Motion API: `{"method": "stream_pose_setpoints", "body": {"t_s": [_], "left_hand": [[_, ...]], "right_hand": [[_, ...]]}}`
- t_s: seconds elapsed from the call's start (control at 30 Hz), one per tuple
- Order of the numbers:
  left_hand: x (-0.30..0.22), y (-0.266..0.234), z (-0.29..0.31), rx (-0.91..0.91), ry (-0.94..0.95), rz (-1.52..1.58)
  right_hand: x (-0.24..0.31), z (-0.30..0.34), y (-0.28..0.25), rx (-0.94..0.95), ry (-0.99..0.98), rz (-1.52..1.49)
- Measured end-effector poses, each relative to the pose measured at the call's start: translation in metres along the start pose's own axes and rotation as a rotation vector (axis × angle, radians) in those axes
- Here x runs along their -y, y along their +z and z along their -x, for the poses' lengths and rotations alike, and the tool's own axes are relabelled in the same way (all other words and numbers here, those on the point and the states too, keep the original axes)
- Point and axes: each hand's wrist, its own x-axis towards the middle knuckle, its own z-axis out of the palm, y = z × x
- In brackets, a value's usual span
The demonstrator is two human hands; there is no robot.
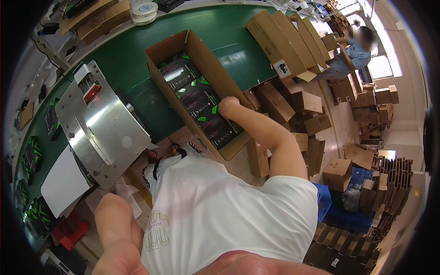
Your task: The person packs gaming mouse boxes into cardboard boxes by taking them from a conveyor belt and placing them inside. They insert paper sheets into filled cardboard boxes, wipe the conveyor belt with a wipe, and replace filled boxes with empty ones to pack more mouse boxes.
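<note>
Right hand (229,107) resting at carton (208,66), grip unclear; left hand hidden. Packs (197,98) lining open carton; loose packs (52,120) lying frame left.

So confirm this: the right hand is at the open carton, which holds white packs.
Not quite: the packs are black and green, not white, as the head view shows. The right hand is at the open carton.

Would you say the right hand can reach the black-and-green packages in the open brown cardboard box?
Probably yes: the right hand is at the edge of the box, whose open top exposes the packages.
</note>
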Motion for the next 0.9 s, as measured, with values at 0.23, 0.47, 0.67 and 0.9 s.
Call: {"method": "stream_pose_setpoints", "body": {"t_s": [0.23, 0.47, 0.67, 0.9], "left_hand": [[0.005, 0.005, 0.0, 0.012, 0.055, -0.06], [-0.001, 0.001, 0.002, 0.084, 0.121, -0.284], [-0.016, -0.004, -0.002, 0.17, 0.307, -0.952], [-0.019, -0.01, -0.007, 0.185, 0.392, -0.645]], "right_hand": [[0.007, -0.045, -0.007, 0.118, -0.097, 0.176], [0.035, -0.052, -0.024, -0.179, -0.201, 0.192], [0.014, -0.055, -0.027, -0.168, -0.255, 0.124], [0.007, -0.041, 0.009, -0.226, -0.157, -0.039]]}}
